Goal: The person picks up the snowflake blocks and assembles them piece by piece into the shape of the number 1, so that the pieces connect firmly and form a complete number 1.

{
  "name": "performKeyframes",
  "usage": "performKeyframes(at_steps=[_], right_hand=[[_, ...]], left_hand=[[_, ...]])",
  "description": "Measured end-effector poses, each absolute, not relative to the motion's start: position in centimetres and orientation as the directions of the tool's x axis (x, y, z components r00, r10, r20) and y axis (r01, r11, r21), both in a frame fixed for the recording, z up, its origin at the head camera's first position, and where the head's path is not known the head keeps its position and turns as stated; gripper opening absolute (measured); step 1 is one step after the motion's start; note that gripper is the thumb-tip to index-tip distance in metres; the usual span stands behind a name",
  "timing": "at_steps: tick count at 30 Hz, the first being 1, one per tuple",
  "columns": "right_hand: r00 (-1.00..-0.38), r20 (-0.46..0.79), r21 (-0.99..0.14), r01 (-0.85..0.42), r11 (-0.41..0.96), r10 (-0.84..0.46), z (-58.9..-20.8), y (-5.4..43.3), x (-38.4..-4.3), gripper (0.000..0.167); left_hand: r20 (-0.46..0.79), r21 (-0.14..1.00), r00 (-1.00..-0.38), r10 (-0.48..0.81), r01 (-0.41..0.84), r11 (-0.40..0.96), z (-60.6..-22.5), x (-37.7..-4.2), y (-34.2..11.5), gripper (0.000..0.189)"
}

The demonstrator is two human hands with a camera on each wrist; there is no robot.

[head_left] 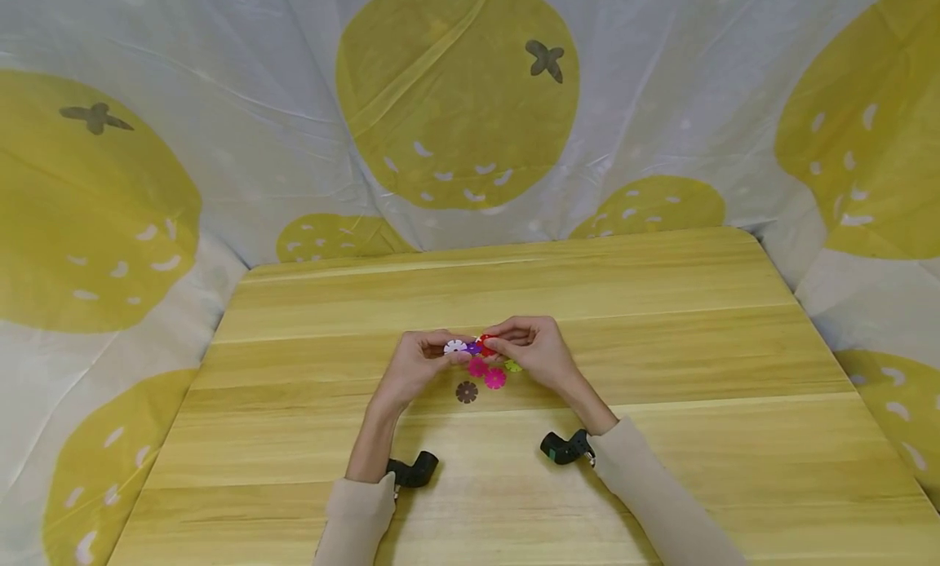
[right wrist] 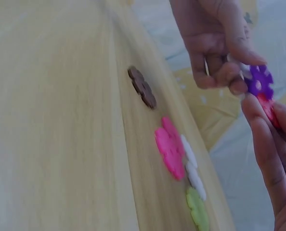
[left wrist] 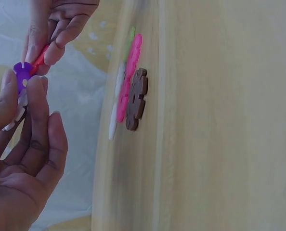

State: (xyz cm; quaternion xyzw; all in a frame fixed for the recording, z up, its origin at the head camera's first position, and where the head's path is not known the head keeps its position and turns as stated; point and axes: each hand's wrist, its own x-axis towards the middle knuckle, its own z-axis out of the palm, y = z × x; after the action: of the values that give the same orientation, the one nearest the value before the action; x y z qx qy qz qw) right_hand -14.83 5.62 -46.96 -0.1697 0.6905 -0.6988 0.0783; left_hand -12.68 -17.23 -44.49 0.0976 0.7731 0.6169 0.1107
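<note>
My left hand (head_left: 413,369) pinches a white notched building disc (head_left: 454,349) between thumb and fingers. Slotted onto that disc is a purple disc (right wrist: 260,81), which sits between my two hands. From the other side my right hand (head_left: 542,355) grips a red disc (right wrist: 267,107) by thumb and fingertips, its edge meeting the purple one. The fingers hide part of the white and red discs. Held together, the three discs are raised over the table, beyond the loose ones.
Below the hands on the wooden table (head_left: 661,468) lie a brown disc (head_left: 467,392), pink discs (head_left: 495,378), a green disc (right wrist: 197,209) and white discs (right wrist: 195,179). Each wrist carries a black camera (head_left: 414,470). A patterned cloth (head_left: 631,85) hangs behind the table's far edge.
</note>
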Motion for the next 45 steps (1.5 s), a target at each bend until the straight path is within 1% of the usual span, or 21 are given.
performKeyframes(at_steps=[10,14,20,30,45], right_hand=[[-0.933,0.143,-0.99,-0.138,-0.038,-0.33,-47.0,5.4,-14.8,0.013],[-0.926,0.137,-0.99,-0.135,-0.03,-0.351,-47.0,5.5,-14.8,0.016],[-0.91,0.164,-0.986,-0.158,-0.047,-0.38,-46.9,5.8,-14.9,0.018],[-0.916,0.119,-0.992,-0.126,-0.006,-0.384,-46.9,5.7,-15.0,0.017],[-0.898,0.087,-0.996,-0.094,-0.005,-0.431,-47.2,5.0,-14.7,0.019]], left_hand=[[-0.042,0.977,-0.954,0.297,0.023,0.213,-44.4,-12.6,-17.3,0.026],[-0.045,0.978,-0.952,0.302,0.019,0.206,-44.4,-12.6,-17.6,0.027],[-0.055,0.982,-0.95,0.308,0.005,0.189,-44.4,-12.6,-18.0,0.029],[-0.118,0.972,-0.929,0.351,-0.037,0.231,-44.2,-12.6,-18.3,0.034],[-0.051,0.952,-0.927,0.37,0.068,0.3,-44.3,-12.6,-17.2,0.032]])
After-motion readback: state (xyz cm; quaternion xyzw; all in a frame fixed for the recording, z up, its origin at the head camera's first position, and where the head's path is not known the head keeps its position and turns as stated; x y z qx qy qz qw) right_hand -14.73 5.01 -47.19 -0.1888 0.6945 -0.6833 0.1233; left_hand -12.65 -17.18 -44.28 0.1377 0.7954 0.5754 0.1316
